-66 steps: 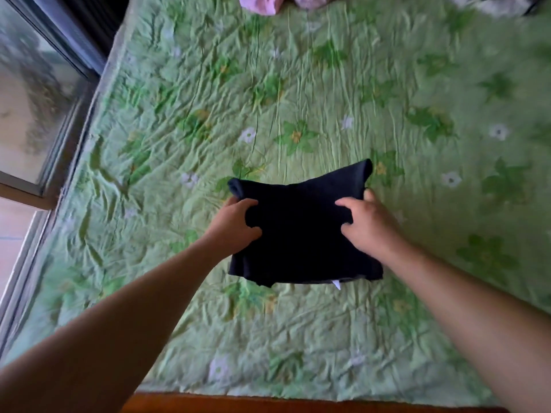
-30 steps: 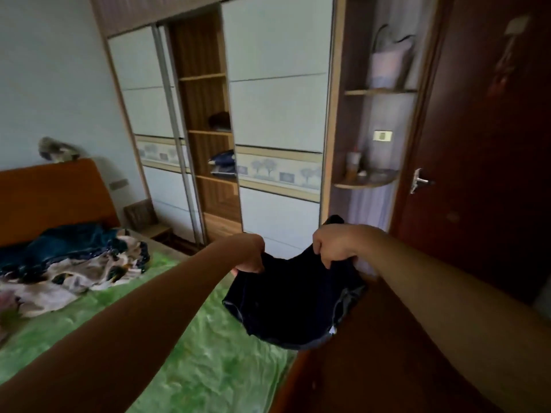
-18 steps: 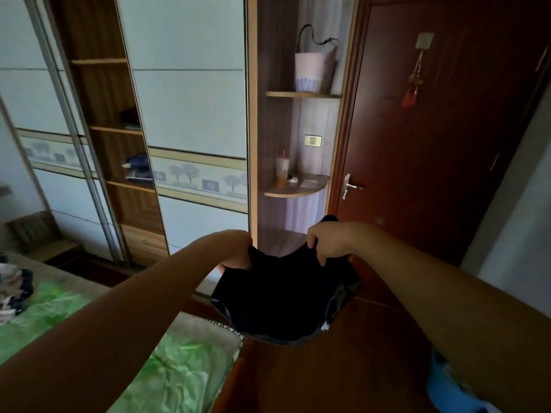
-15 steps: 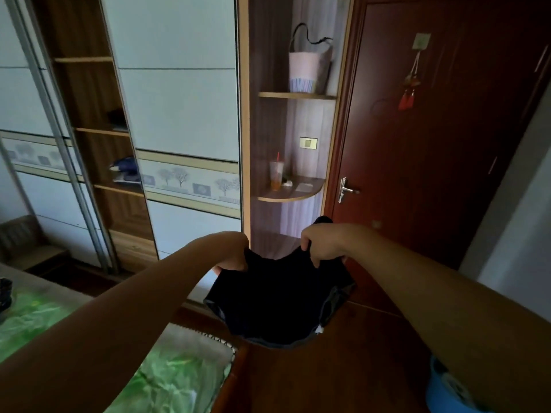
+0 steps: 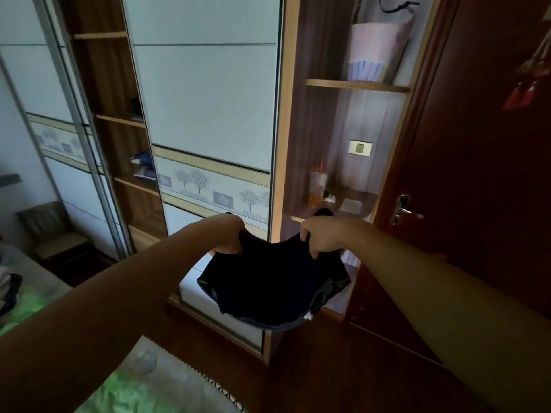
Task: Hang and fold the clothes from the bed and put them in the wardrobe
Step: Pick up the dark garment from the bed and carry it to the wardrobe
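A folded dark navy garment (image 5: 269, 286) sags in the air between my two hands, in front of the wardrobe (image 5: 205, 108). My left hand (image 5: 228, 236) grips its left upper edge and my right hand (image 5: 320, 236) grips its right upper edge, fingers curled round the cloth. The wardrobe has white sliding doors and an open wooden shelf column (image 5: 119, 120) at left, where folded dark clothes (image 5: 143, 166) lie on a shelf. The corner of the green flowered bed (image 5: 125, 389) shows at the bottom left.
Open corner shelves (image 5: 354, 84) right of the wardrobe hold a pink bag (image 5: 377, 46) and a drink cup (image 5: 317, 187). A dark red door (image 5: 483, 144) with a metal handle stands at right. A wooden chair (image 5: 53, 231) sits at far left. Dark wooden floor lies below.
I lifted the folded garment off the bed with both hands and turned from the bed toward the wardrobe. The wardrobe and corner shelves are now closer.
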A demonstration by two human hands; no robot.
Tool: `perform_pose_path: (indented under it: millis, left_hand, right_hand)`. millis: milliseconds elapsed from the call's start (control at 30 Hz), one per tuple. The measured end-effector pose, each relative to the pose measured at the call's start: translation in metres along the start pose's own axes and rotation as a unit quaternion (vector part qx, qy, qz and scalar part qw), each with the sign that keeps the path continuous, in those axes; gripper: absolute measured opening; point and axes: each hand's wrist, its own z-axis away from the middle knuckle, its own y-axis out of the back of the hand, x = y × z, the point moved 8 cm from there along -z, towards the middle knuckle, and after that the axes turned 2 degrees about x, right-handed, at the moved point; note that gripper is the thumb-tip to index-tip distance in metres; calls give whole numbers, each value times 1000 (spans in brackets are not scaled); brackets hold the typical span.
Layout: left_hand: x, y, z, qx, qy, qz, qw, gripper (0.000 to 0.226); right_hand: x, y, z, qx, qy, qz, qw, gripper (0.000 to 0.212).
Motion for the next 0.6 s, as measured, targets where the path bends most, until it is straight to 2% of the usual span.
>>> perform_pose_path:
  millis: [167, 367, 600]
  left_hand:
    - [-71, 13, -37, 27, 63, 1, 998, 42]
    - [-151, 17, -83, 24, 142, 9, 990, 38]
    - [-238, 16, -126, 51, 266, 42, 962, 23]
  right_hand:
    - [-37, 3, -98, -61, 58, 17, 996, 43]
    - [-84, 1, -209, -63, 128, 4, 990, 44]
    - [-140, 8, -324, -68, 231, 15, 971, 44]
